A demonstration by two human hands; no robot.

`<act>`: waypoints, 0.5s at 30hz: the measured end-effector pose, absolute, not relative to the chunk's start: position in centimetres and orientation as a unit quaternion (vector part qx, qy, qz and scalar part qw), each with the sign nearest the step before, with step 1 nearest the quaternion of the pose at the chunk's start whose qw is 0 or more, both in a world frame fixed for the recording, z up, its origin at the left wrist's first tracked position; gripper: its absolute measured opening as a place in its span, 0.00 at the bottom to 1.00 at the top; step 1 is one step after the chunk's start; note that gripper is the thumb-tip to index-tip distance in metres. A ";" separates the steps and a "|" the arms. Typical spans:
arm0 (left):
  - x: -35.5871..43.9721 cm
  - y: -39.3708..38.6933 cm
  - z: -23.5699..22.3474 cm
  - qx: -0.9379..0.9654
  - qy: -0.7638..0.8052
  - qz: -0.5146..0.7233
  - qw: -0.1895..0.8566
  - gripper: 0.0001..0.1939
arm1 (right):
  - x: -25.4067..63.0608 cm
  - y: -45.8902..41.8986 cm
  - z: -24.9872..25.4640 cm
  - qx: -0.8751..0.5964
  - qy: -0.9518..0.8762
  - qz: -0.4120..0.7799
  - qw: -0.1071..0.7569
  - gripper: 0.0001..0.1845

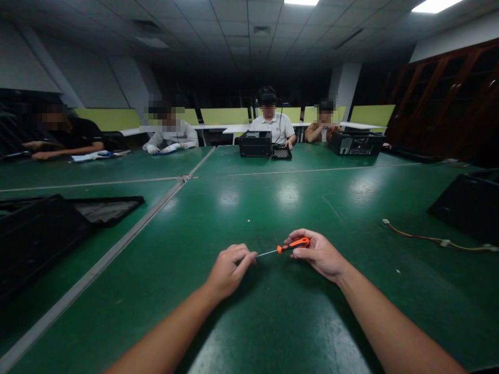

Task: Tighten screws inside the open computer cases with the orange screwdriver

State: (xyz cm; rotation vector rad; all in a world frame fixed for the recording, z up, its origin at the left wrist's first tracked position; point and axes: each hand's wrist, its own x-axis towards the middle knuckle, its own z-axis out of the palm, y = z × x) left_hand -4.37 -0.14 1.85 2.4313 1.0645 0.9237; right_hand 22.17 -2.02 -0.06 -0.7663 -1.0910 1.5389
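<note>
An orange and black screwdriver (293, 244) is held level above the green table (273, 311), its thin metal shaft pointing left. My right hand (317, 255) grips the handle between thumb and fingers. At the other end, my left hand (233, 266) pinches the tip of the shaft between thumb and forefinger, so the very tip is hidden. Both forearms reach in from the bottom of the view.
A cable with white connectors (413, 237) lies to the right, near a black case part (468, 205). Black panels (42, 234) rest at left beyond a grey seam (117, 254). Across the table, several people sit by black computer cases (255, 144).
</note>
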 end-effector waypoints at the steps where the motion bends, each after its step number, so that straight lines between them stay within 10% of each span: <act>1: -4.4 -0.1 1.8 0.853 0.373 0.324 0.166 0.19 | 22.2 -2.0 0.0 -0.320 -0.454 0.645 0.526 0.22; 15: -3.8 -1.0 2.1 0.865 0.343 0.334 0.148 0.14 | 21.3 -3.6 1.4 -0.258 -0.432 0.675 0.540 0.19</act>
